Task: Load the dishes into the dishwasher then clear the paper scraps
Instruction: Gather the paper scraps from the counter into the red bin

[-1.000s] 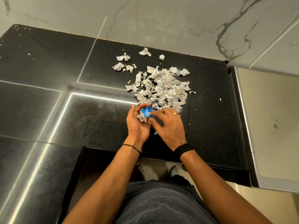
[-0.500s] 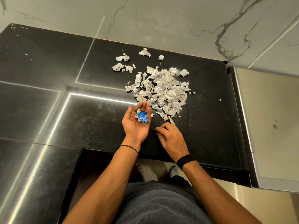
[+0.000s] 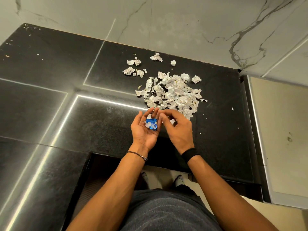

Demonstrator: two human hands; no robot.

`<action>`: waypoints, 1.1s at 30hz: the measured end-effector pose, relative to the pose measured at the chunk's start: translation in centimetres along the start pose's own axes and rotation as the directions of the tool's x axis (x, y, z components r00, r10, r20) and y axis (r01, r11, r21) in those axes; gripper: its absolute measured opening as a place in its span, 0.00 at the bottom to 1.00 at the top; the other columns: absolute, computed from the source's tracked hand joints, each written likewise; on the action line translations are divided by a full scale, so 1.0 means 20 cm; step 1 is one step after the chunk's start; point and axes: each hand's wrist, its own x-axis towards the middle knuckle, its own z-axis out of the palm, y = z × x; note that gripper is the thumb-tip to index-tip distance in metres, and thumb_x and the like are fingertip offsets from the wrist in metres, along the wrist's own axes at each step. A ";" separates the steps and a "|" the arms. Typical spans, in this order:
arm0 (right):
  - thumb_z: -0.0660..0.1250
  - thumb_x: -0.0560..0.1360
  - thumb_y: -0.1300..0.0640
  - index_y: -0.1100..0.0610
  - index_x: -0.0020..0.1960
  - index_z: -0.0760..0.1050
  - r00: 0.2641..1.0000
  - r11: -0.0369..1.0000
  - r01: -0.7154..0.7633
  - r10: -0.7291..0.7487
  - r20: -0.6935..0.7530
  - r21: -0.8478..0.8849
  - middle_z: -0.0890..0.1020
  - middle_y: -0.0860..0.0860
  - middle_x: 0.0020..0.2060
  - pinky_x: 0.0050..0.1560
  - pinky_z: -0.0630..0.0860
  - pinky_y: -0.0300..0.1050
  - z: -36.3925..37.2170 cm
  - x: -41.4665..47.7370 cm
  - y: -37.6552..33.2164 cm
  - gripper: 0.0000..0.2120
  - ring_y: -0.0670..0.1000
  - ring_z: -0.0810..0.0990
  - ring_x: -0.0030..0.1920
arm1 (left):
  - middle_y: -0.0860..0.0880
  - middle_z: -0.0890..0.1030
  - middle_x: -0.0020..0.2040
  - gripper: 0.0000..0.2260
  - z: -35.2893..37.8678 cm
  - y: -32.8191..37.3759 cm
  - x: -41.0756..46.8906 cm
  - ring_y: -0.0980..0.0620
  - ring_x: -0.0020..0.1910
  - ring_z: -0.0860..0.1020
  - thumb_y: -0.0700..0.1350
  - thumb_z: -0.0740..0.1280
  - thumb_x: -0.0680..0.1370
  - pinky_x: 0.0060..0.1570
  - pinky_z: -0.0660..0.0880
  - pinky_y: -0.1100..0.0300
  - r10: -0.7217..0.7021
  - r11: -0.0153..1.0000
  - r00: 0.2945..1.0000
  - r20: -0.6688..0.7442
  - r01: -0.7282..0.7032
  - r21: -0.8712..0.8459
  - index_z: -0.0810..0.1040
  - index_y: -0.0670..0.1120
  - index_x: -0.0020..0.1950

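Listing what we see on the glossy black stone counter [image 3: 50, 67], from above:

1. Heap of crumpled white paper scraps [image 3: 175, 95], lying on the counter towards the wall, just beyond the fingertips of both hands.
2. Loose crumpled white scraps [image 3: 133, 70], scattered to the left of and behind the heap, apart from it. A few tiny flecks lie to its right.
3. Left hand [image 3: 144, 132], palm up over the counter, a thin dark bracelet [image 3: 138, 155] at the wrist. Its grip is apart, the fingers relaxed and gently cupped.
4. Crumpled blue foil-like scrap [image 3: 150, 125], resting in the left palm with a few small white bits on and beside it.
5. Right hand [image 3: 178, 130], back upward, just beside the left fingertips, a black wristband [image 3: 190, 154] at the wrist. Its grip is drawn together, the fingers curled round a small white paper piece [image 3: 172, 121], which we can see only in part.
6. White marble-veined wall [image 3: 183, 22], behind the counter.
7. Pale beige flat surface [image 3: 280, 130], adjoining the counter on the right.

We see no dishes or dishwasher here.
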 end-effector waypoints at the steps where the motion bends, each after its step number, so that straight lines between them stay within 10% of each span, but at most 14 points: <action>1: 0.71 0.79 0.55 0.53 0.54 0.83 0.999 1.000 -0.019 0.018 -0.026 -0.012 0.85 0.43 0.49 0.52 0.77 0.37 -0.01 0.01 0.02 0.05 0.44 0.82 0.50 | 0.37 0.83 0.56 0.18 0.00 0.01 0.00 0.42 0.53 0.84 0.50 0.61 0.84 0.56 0.82 0.50 0.000 0.999 1.000 0.001 0.000 -0.037 0.82 0.36 0.54; 13: 0.70 0.78 0.55 0.55 0.52 0.82 0.967 0.781 0.228 -0.111 0.229 -0.582 0.80 0.52 0.45 0.43 0.75 0.53 0.09 0.00 0.29 0.05 0.56 0.78 0.45 | 0.37 0.84 0.53 0.17 -0.03 0.11 0.00 0.43 0.51 0.85 0.50 0.61 0.84 0.61 0.80 0.51 0.103 0.994 0.992 -0.072 -0.105 -0.030 0.79 0.37 0.57; 19: 0.68 0.80 0.53 0.53 0.52 0.81 0.995 0.947 0.098 -0.100 0.009 -0.307 0.82 0.47 0.48 0.49 0.77 0.49 0.01 -0.01 0.14 0.05 0.49 0.78 0.48 | 0.38 0.83 0.54 0.16 -0.01 0.06 0.05 0.43 0.53 0.84 0.50 0.61 0.83 0.62 0.79 0.51 0.084 0.996 0.993 -0.081 -0.084 0.008 0.80 0.38 0.57; 23: 0.71 0.79 0.50 0.53 0.56 0.82 0.977 0.952 0.201 -0.180 0.113 -0.229 0.82 0.47 0.50 0.54 0.75 0.43 -0.01 0.00 0.01 0.09 0.49 0.79 0.52 | 0.38 0.82 0.56 0.16 0.05 -0.02 0.08 0.42 0.56 0.82 0.50 0.62 0.83 0.56 0.82 0.49 0.009 1.000 0.999 -0.040 -0.009 0.006 0.80 0.38 0.56; 33: 0.73 0.77 0.51 0.50 0.61 0.81 0.966 0.902 -0.253 0.253 -0.047 -0.349 0.79 0.45 0.51 0.51 0.80 0.45 -0.25 -0.17 0.32 0.14 0.43 0.78 0.48 | 0.37 0.82 0.59 0.17 0.09 -0.12 0.10 0.42 0.56 0.83 0.50 0.60 0.84 0.61 0.79 0.50 -0.094 0.995 0.995 0.014 0.094 -0.013 0.81 0.37 0.55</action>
